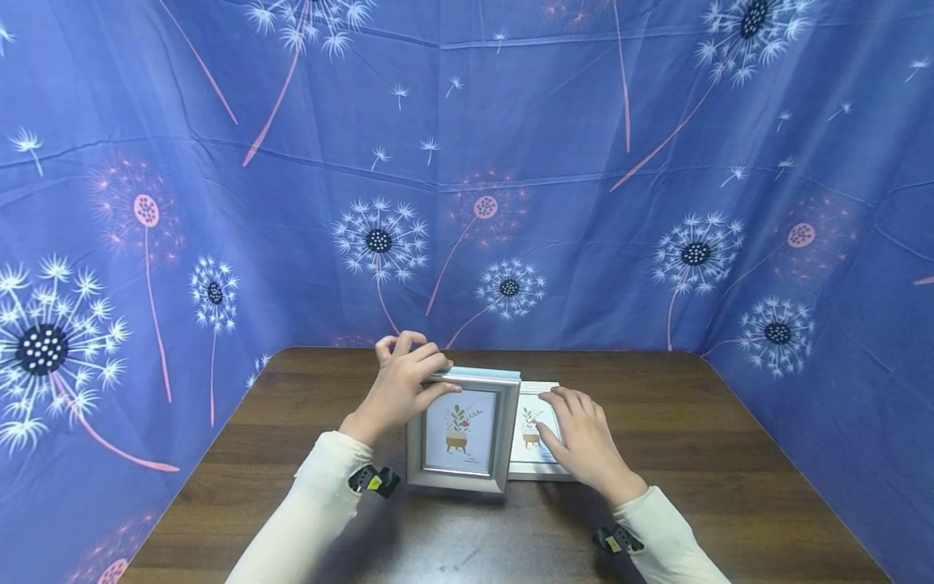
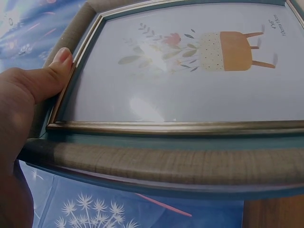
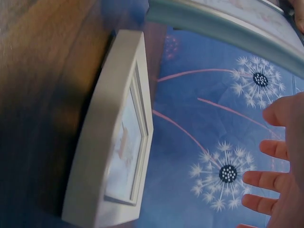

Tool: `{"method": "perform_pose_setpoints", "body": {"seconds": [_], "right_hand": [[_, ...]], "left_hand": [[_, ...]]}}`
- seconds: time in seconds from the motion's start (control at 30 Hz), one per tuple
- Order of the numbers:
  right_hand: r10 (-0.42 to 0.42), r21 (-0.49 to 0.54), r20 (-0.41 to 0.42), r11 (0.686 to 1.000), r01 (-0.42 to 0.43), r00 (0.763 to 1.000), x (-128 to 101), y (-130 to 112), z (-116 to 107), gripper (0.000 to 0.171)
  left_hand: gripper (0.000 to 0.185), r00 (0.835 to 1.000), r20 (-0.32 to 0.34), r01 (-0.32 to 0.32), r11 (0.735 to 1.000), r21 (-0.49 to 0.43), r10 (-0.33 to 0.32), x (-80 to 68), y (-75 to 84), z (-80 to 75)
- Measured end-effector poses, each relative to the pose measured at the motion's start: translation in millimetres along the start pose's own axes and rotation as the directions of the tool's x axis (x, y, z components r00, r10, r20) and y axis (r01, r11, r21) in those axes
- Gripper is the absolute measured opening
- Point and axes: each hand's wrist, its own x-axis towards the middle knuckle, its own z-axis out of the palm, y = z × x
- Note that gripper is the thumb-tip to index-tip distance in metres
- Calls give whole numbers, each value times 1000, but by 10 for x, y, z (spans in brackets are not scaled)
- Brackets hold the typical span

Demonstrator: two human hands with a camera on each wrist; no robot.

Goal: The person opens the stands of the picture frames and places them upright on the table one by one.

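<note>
A grey-framed picture [image 1: 463,430] of a potted plant stands upright near the table's front. My left hand [image 1: 409,375] grips its top left corner. In the left wrist view the thumb [image 2: 53,75] presses the front moulding of the grey frame [image 2: 166,159]. A white-framed picture [image 1: 536,454] with the same print lies flat just right of it, partly hidden. My right hand [image 1: 580,434] is over it with straight, spread fingers [image 3: 268,183]. I cannot tell whether they touch the white frame [image 3: 114,156].
The dark wooden table [image 1: 730,454] is enclosed at the back and both sides by a blue cloth with dandelion prints [image 1: 511,162]. Bare tabletop lies left and right of the frames. A small black band sits on each cream sleeve.
</note>
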Motion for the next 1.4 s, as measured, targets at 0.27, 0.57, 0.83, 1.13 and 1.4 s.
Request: {"method": "perform_pose_setpoints", "body": {"seconds": [0.27,0.57,0.83,1.13,1.4], "right_hand": [[-5,58,-8,998,5,1000,-63,-128,81,34],[-71,87,-45,993,75,996,-141,-246,210,31],[-88,80,-43,993,91,995,-183,-299,297,32],[-107,85,-35,990,110,994,-241,-363,370,31],[-95,80,12,992,94,995,-276,-394,405,34]], "left_hand": [[25,1000,-4,20,1000,-1,-20,-19,-22,29],[25,999,-3,47,999,-9,-47,-16,-42,40],[26,998,-8,56,998,-7,-56,-9,-56,40],[25,997,-18,75,997,-7,-75,-4,-64,23],[24,996,-27,88,996,2,-88,9,-85,20]]}}
